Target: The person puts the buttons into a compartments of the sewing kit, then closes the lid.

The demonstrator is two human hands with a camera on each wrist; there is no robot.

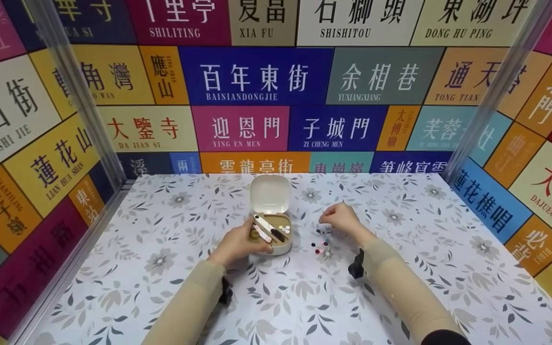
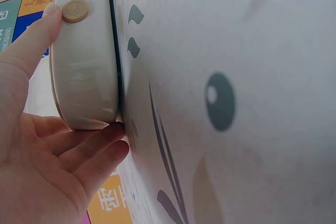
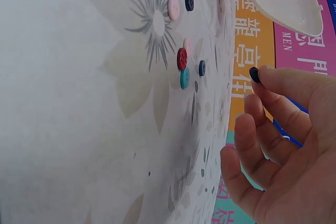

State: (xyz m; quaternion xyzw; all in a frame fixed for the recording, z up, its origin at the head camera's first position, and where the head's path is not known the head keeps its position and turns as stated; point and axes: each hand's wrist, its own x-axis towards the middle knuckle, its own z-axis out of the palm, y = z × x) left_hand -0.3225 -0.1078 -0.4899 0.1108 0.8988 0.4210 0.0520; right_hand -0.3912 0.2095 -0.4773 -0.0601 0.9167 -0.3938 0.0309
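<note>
I see the small box (image 1: 271, 239) near the middle of the desk (image 1: 170, 287), well away from every edge, with lots of bare room all around. Its lid (image 1: 270, 194) stands up and points to the far edge. My left hand (image 1: 237, 247) holds the box's near side, thumb and fingers curled on it. My right hand (image 1: 340, 218) is just right of the box and pinches a dark button (image 3: 254, 74) at its fingertips. More buttons (image 1: 321, 247) lie near the box's right side. The tiny things inside the box are hard to make out
</note>
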